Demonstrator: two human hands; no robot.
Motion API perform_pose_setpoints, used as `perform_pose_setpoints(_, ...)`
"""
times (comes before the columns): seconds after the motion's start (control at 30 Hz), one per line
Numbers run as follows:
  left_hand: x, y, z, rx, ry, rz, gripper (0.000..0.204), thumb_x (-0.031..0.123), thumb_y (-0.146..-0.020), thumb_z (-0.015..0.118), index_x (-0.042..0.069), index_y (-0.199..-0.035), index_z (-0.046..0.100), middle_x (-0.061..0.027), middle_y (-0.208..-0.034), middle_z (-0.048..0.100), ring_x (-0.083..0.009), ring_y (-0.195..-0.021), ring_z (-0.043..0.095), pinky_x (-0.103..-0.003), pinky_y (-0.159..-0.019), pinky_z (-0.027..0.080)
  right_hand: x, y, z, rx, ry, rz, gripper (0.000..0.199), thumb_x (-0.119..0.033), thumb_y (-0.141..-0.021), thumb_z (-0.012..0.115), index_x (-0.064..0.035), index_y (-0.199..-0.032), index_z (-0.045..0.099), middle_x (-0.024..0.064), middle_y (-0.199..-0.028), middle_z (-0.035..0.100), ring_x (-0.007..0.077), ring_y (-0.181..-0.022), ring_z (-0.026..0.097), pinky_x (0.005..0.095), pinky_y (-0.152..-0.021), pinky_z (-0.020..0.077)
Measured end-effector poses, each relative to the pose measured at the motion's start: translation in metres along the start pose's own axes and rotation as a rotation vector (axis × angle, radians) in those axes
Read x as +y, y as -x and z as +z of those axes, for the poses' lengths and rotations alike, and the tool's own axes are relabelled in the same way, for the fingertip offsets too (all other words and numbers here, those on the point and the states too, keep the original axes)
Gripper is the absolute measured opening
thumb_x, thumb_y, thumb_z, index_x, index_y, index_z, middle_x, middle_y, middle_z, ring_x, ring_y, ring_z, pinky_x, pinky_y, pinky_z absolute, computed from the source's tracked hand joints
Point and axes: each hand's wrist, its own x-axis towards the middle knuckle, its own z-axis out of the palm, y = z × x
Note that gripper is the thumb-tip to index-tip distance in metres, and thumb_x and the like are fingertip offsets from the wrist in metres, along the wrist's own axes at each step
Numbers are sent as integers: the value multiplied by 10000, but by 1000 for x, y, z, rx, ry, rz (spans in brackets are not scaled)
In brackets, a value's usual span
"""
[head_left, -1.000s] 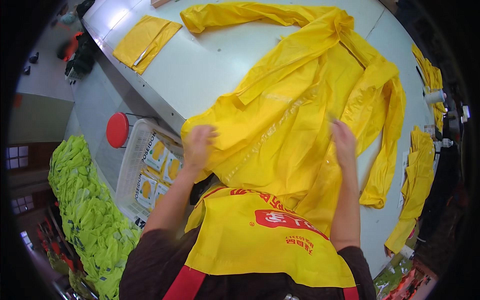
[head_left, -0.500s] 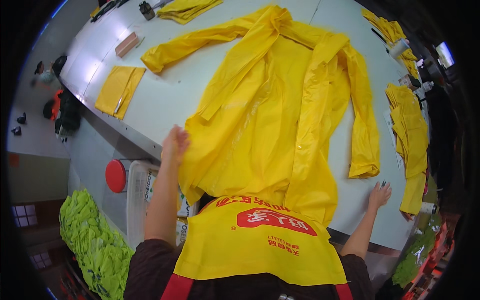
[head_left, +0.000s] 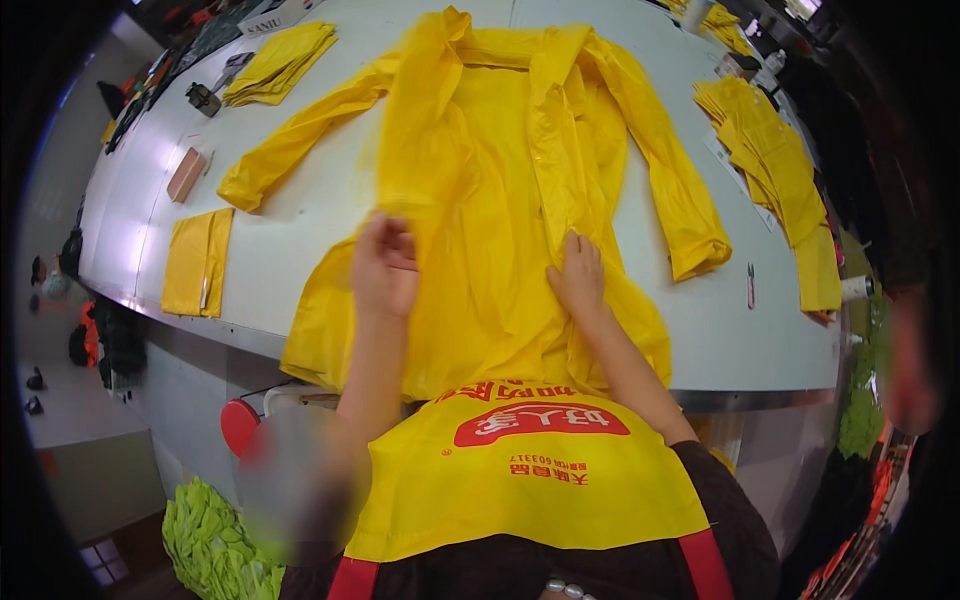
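Note:
A yellow raincoat (head_left: 490, 190) lies spread on the white table (head_left: 300, 230), its front parted and its sleeves out to both sides. Over its left front panel hovers my left hand (head_left: 385, 270), fingers loosely curled and nothing visible between them. My right hand (head_left: 580, 275) holds the edge of the right front panel, thumb to one side and fingers pressed on top. The coat's lower hem reaches the table's near edge, against my yellow apron (head_left: 540, 500). Right of the coat lies a small pair of thread snips (head_left: 750, 287).
Folded yellow pieces lie at the left (head_left: 197, 262), back left (head_left: 282, 62) and right (head_left: 770, 165). A pinkish block (head_left: 186, 174) and a dark bottle (head_left: 203, 99) stand at left. Off the table are a red stool (head_left: 240, 427) and a lime-green heap (head_left: 215, 540).
My right hand has come from the table's right side onto the coat's front edge, leaving the snips in view. My left hand has moved inward over the left panel. The view has turned.

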Motion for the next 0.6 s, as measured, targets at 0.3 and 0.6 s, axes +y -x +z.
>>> perform_pose_setpoints(0.3,-157,7,-88,108,-272,-464,147,75,-837,582,7,-963,546,-96,-899,606,-216,-860,616,-298,-737,519,58,-20,-16,-203,-1207,622,185,-157,-779,678,-30,-863,573,32,-761,602,122,-629,560,254,-569,467)
perform_pose_setpoints(0.6,-122,21,-28,76,-195,-447,140,185,-839,600,63,-810,537,-9,-704,529,-112,-591,527,-236,-524,465,12,-15,-91,-245,-1952,527,344,-286,-881,557,-16,-1094,541,89,-1046,603,182,-918,594,288,-824,480)
